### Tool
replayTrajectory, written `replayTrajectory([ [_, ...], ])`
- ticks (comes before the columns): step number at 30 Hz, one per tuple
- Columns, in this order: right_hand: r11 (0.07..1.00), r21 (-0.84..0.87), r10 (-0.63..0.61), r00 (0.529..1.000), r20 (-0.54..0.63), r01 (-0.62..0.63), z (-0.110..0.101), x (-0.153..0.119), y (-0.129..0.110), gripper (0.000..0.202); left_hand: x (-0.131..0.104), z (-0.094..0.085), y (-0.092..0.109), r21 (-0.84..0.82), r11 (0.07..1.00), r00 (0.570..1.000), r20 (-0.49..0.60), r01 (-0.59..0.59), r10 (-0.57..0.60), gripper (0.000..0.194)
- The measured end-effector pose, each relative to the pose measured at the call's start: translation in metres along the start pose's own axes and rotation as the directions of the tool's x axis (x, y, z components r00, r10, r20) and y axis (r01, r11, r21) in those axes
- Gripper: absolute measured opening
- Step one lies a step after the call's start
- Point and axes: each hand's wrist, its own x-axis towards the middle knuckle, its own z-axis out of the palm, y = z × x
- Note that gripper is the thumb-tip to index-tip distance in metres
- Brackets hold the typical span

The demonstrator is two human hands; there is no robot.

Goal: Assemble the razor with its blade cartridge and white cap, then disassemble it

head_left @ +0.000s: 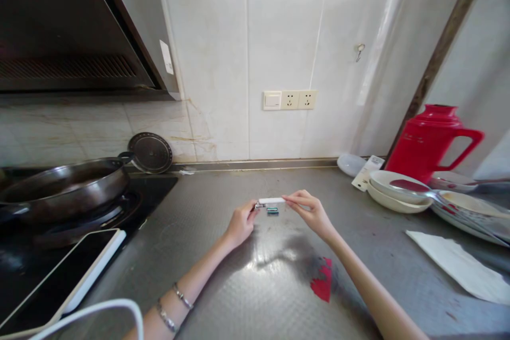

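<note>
Between my two hands is a slim white bar-shaped device [271,201] with a shiny metal-looking piece at its left end. My left hand [241,223] pinches that left end with thumb and fingers. Its right end is gripped between the thumb and fingertips of my right hand [308,211]. Just below the bar, two small green-and-silver batteries [272,211] lie side by side on the metal counter [223,297]. The exact kind of the white device is too small to make out.
To the left, a wide pan [71,186] sits on the black stove [159,188], near a phone [75,271] with a white cable [115,304]. A torn red piece [323,280] lies nearer me. Rightward are stacked bowls [394,199], a red thermos [422,143] and a white tissue [458,265].
</note>
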Motion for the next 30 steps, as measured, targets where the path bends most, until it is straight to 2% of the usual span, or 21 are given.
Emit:
replayTrajectory([
  [2,1.0,0.012,0.005,1.0,-0.008,-0.005,-0.001,0.0,0.002,0.024,0.0,0.0,0.0,0.0,1.0,1.0,-0.001,-0.005,0.005,0.012],
  [7,0.995,0.088,0.03,0.996,0.084,-0.038,-0.001,0.0,0.008,0.023,-0.001,0.001,-0.002,0.017,1.0,1.0,-0.021,0.006,-0.006,0.012],
  [13,0.991,0.108,0.074,0.997,0.015,-0.075,-0.002,0.0,0.009,0.024,-0.002,0.003,-0.005,-0.025,1.0,1.0,-0.017,0.013,-0.013,0.012],
  [17,0.986,0.151,0.056,0.997,0.059,-0.065,0.0,0.0,0.004,0.024,-0.001,0.002,-0.001,0.016,1.0,1.0,-0.021,0.008,-0.008,0.012],
  [20,0.987,0.14,0.065,0.995,0.073,-0.075,0.002,-0.001,0.005,0.024,0.0,0.002,0.001,0.015,1.0,1.0,-0.019,0.003,-0.003,0.012],
  [24,0.993,0.099,0.066,0.997,0.03,-0.068,0.001,-0.001,0.004,0.025,0.0,0.001,0.003,-0.007,1.0,1.0,-0.01,-0.015,0.015,0.013],
  [30,0.998,0.053,0.015,0.998,0.069,-0.018,0.002,0.0,-0.008,0.023,-0.001,0.002,0.0,0.015,1.0,1.0,0.006,-0.014,0.014,0.014],
])
